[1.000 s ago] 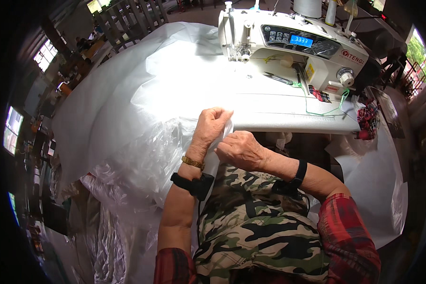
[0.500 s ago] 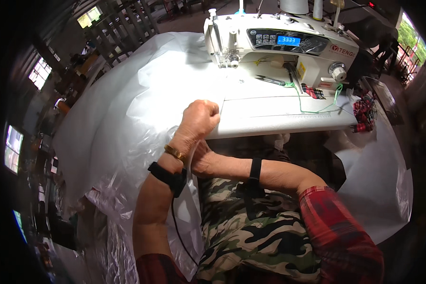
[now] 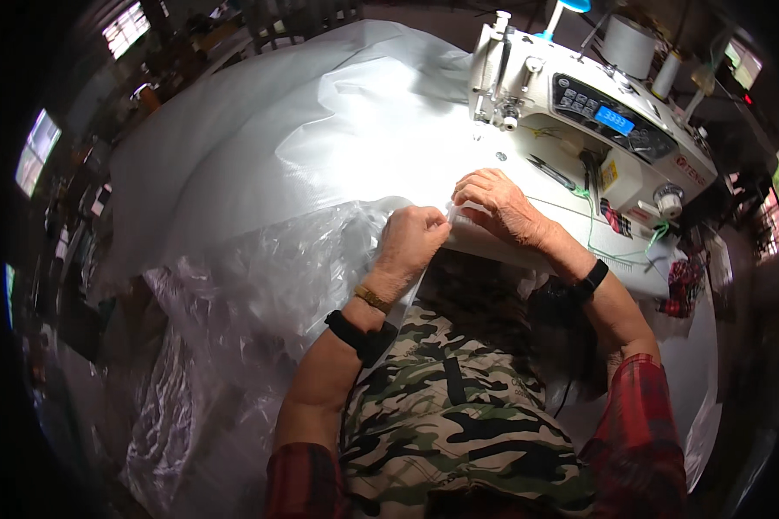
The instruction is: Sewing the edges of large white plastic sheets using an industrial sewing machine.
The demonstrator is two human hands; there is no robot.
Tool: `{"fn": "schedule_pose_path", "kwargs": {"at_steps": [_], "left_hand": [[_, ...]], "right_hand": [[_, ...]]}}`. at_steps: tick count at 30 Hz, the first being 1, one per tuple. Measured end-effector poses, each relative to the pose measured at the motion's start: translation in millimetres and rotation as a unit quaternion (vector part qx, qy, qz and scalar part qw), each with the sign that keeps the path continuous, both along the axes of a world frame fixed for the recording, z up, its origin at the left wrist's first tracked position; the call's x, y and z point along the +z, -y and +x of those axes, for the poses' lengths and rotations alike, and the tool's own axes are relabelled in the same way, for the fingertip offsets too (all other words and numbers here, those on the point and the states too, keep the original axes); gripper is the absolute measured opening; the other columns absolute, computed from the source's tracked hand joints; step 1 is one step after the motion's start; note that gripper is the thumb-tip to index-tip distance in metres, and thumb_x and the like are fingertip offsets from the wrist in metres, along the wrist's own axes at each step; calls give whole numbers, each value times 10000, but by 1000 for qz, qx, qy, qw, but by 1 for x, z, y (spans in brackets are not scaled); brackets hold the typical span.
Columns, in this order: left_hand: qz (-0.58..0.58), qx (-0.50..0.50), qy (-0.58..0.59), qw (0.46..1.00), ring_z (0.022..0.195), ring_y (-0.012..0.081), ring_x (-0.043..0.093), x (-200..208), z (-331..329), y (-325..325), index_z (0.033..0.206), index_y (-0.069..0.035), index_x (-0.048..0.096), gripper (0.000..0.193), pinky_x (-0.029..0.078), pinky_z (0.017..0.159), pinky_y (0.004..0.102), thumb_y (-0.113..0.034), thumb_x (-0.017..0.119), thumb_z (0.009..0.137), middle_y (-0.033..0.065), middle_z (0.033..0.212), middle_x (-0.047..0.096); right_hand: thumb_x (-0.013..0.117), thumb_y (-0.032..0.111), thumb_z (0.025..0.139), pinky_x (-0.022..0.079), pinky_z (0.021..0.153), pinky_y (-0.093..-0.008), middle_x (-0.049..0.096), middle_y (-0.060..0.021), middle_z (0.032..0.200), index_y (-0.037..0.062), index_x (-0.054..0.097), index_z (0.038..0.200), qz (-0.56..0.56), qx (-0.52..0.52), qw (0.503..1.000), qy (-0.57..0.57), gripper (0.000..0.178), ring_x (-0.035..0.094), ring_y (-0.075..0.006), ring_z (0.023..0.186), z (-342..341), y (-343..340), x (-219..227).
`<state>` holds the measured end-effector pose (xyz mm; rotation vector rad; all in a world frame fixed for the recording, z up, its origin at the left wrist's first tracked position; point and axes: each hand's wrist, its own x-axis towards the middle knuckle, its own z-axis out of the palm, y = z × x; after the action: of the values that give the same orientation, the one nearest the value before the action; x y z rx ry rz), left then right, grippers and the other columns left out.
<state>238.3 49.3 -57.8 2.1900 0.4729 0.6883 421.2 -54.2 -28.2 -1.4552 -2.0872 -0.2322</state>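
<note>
Left hand: the left hand (image 3: 411,242) is curled into a loose fist at the near edge of the table, its fingers closed on the gathered edge of the white woven fabric sheet (image 3: 320,147).
Right hand: the right hand (image 3: 493,201) lies palm down just beside the left, fingers bent and pressing the same fabric edge flat; whether the fingertips pinch it cannot be told.
Work piece: the white sheet spreads over the sewing table (image 3: 571,225) and runs away to the left; its near edge sits between the two hands, well short of the needle.
Overlay: a crinkled clear plastic film (image 3: 234,303) hangs off the table's left front, touching the sheet.
Machine: a white industrial sewing machine with a blue lit display (image 3: 580,112) stands at the far right; its needle area (image 3: 493,117) has fabric beneath it.
Step in hand: judged as folding or aligning the edge before stitching.
Next move: likely calls for both hands to keep the fold even while sliding it toward the needle area.
</note>
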Motion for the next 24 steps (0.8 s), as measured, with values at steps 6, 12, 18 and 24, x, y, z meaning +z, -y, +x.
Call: {"fn": "schedule_pose_path", "kwargs": {"at_steps": [6,12,18,24], "left_hand": [[-254,19,18,967,565,29,510,-22,0,3,795,32,706,156,388,508,183,-114,711,848,-34,666,620],[-471,11,85,878,498,12,477,-31,1,8,883,47,694,149,337,440,143,-101,704,867,-39,639,588],[-513,13,59,856,472,99,518,-11,-7,20,861,3,688,149,388,454,238,-140,724,842,-20,588,577],[242,103,-25,964,868,266,580,18,-4,54,1176,-33,541,515,484,680,355,-152,789,740,92,948,592]], "right_hand": [[716,94,768,396,936,-385,611,-33,1041,110,607,995,-92,60,994,-22,252,553,-233,1046,13,-14,-14],[711,107,792,391,960,-407,615,-27,1041,132,636,980,-77,95,992,-23,204,562,-224,1037,17,-15,-15],[705,88,763,365,1018,-445,603,-29,1025,134,647,972,-89,130,988,0,222,564,-225,1030,24,-18,-15],[680,112,761,400,958,-427,589,-43,924,100,625,873,-52,125,991,19,126,573,-243,956,21,-17,-8]]}}
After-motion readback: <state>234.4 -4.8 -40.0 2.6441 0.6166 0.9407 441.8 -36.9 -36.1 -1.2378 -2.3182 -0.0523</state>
